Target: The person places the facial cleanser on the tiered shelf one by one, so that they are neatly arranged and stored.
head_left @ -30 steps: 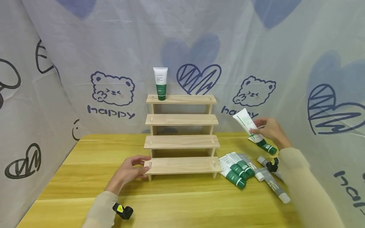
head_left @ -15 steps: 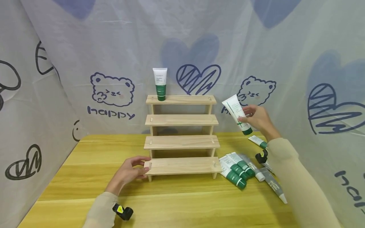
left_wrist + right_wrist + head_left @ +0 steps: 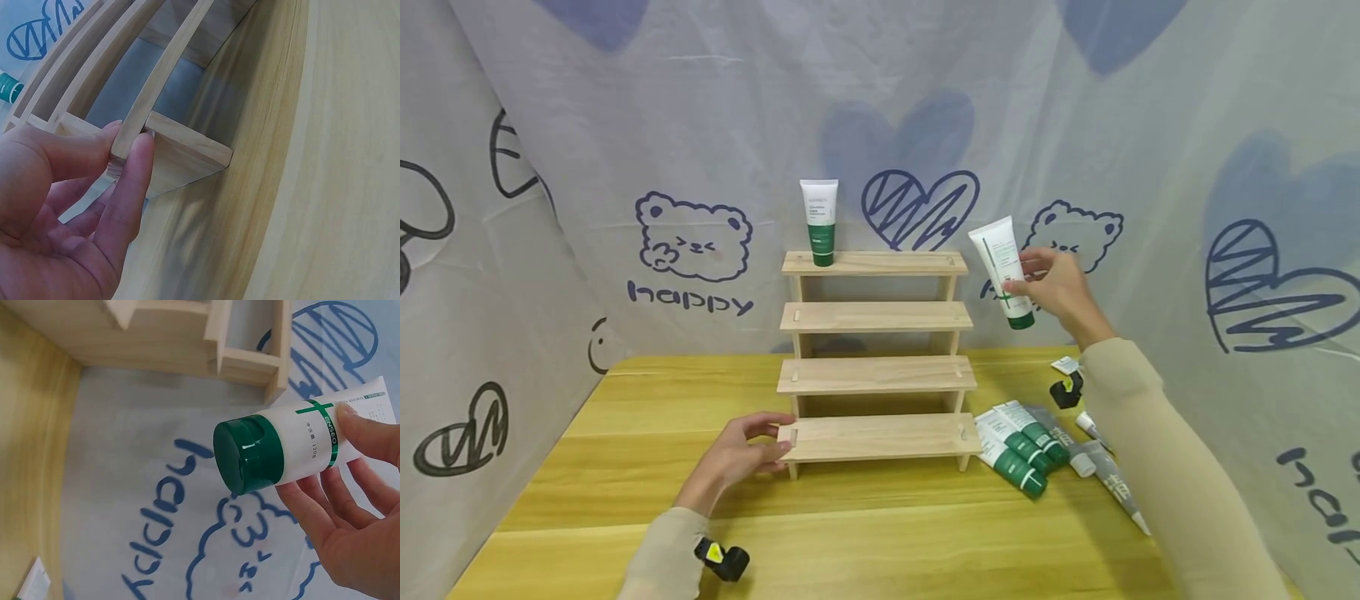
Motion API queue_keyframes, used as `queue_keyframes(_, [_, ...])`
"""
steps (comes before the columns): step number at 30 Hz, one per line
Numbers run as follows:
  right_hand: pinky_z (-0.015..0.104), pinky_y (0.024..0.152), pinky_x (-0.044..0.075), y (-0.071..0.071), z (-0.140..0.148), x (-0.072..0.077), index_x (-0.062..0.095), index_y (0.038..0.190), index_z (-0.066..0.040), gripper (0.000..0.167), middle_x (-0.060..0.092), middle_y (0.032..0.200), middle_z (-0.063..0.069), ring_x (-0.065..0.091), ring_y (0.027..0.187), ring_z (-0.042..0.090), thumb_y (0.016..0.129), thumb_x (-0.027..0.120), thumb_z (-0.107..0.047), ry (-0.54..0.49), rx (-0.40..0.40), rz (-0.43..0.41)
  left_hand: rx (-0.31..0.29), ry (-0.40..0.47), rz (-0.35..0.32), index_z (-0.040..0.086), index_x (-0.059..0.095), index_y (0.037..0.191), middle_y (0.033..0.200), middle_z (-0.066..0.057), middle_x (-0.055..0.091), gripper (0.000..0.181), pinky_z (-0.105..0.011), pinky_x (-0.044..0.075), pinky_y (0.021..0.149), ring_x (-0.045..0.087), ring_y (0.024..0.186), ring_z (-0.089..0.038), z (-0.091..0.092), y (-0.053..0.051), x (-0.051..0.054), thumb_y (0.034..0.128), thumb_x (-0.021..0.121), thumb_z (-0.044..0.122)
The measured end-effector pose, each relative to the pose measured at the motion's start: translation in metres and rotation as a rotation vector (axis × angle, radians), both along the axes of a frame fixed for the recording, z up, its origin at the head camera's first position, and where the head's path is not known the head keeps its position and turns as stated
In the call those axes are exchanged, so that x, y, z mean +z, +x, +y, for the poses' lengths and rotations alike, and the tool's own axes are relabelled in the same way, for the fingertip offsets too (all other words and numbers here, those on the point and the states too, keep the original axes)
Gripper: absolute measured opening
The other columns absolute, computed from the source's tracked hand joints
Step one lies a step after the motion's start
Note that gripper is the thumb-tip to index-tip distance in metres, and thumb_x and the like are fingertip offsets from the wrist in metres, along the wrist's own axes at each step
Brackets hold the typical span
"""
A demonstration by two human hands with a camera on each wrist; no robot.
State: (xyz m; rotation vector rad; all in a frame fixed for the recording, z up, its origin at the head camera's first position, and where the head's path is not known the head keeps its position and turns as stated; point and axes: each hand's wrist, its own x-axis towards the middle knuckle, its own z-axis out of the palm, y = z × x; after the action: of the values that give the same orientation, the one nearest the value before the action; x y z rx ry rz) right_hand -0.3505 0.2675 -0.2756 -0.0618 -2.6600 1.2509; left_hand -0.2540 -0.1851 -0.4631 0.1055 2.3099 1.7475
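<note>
A four-step wooden rack (image 3: pixel 876 377) stands mid-table. My left hand (image 3: pixel 735 457) pinches the left end of its lowest board; in the left wrist view, thumb and fingers of that hand (image 3: pixel 69 200) grip the board's end (image 3: pixel 134 125). To the right of the top step, my right hand (image 3: pixel 1060 292) holds a white tube with a green cap (image 3: pixel 1002 265) in the air, cap down and slightly tilted. The right wrist view shows this tube (image 3: pixel 306 437) between thumb and fingers of the hand (image 3: pixel 356 531). A white and green tube (image 3: pixel 821 223) stands at the top step's left end.
Several white and green tubes (image 3: pixel 1017 446) lie right of the rack's lowest step, with grey tubes (image 3: pixel 1116 479) beside them. Another tube (image 3: pixel 1065 365) lies farther back, partly hidden by the right arm. A patterned cloth (image 3: pixel 775 100) hangs behind the wooden table (image 3: pixel 700 387).
My right hand has lifted the tube up and to the left, toward the rack, and the tube stands more upright. The left hand stays at the lowest board.
</note>
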Motion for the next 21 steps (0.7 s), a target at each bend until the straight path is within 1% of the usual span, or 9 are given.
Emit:
queue_keyframes(7, [0.059, 0.111, 0.05, -0.002, -0.012, 0.012, 0.053, 0.147, -0.007, 0.061, 0.057, 0.145, 0.021, 0.057, 0.131, 0.039, 0.092, 0.079, -0.017, -0.015, 0.015, 0.036, -0.01, 0.015, 0.001, 0.002, 0.059, 0.142, 0.125, -0.02, 0.056, 0.046, -0.032, 0.067, 0.08, 0.068, 0.088, -0.019, 0.001, 0.0, 0.001, 0.0972, 0.071, 0.007])
queue_keyframes(14, [0.051, 0.109, 0.054, -0.008, -0.025, 0.02, 0.053, 0.148, -0.01, 0.061, 0.058, 0.146, 0.018, 0.057, 0.128, 0.035, 0.093, 0.078, -0.017, -0.088, 0.026, 0.063, -0.015, 0.021, 0.003, 0.002, 0.059, 0.142, 0.124, -0.02, 0.055, 0.047, -0.031, 0.067, 0.08, 0.067, 0.089, -0.019, 0.0, -0.001, -0.001, 0.0971, 0.071, 0.008])
queue_keyframes(21, [0.049, 0.111, 0.053, -0.014, -0.037, 0.027, 0.052, 0.148, -0.008, 0.062, 0.058, 0.147, 0.018, 0.057, 0.132, 0.034, 0.092, 0.079, -0.015, -0.155, 0.022, 0.086, -0.007, 0.01, -0.004, 0.002, 0.058, 0.142, 0.124, -0.019, 0.055, 0.048, -0.031, 0.067, 0.079, 0.067, 0.088, -0.018, -0.001, -0.001, -0.002, 0.0966, 0.071, 0.008])
